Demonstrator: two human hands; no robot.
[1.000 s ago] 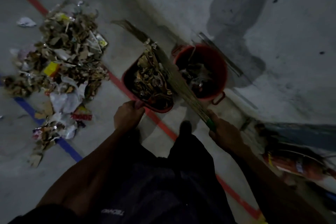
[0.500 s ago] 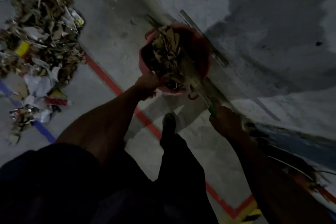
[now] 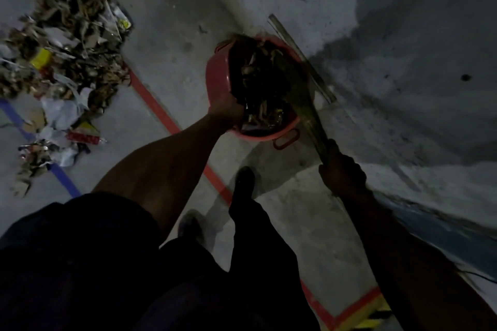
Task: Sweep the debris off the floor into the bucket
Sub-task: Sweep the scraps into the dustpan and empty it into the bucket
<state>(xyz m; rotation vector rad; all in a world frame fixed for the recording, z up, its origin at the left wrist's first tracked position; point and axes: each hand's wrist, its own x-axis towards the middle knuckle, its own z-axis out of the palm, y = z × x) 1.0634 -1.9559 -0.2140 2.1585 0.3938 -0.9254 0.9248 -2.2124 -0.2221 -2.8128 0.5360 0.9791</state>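
Head view: I see the left hand (image 3: 227, 109) curled around the near edge of a red dustpan (image 3: 217, 78), which is tipped over the red bucket (image 3: 271, 136) just past centre toward 1 o'clock; dark debris (image 3: 258, 88) fills the overlap of the two, and I cannot tell exactly where pan ends and bucket begins. The bucket's handle loop (image 3: 286, 138) projects from its rim toward 5 o'clock. My right hand (image 3: 341, 172), at 4 o'clock of the bucket, grips the broom (image 3: 309, 118) in a closed fist; the bristles run up toward 11 o'clock across the bucket's mouth. A large debris pile (image 3: 67, 43) lies on the floor (image 3: 174, 21) at 10 o'clock, well apart from the bucket. A red floor line (image 3: 156, 105) passes between pile and bucket, and a blue line (image 3: 63, 179) runs under the pile's near edge. A dark shoe (image 3: 243, 179) stands at 6 o'clock of the bucket.
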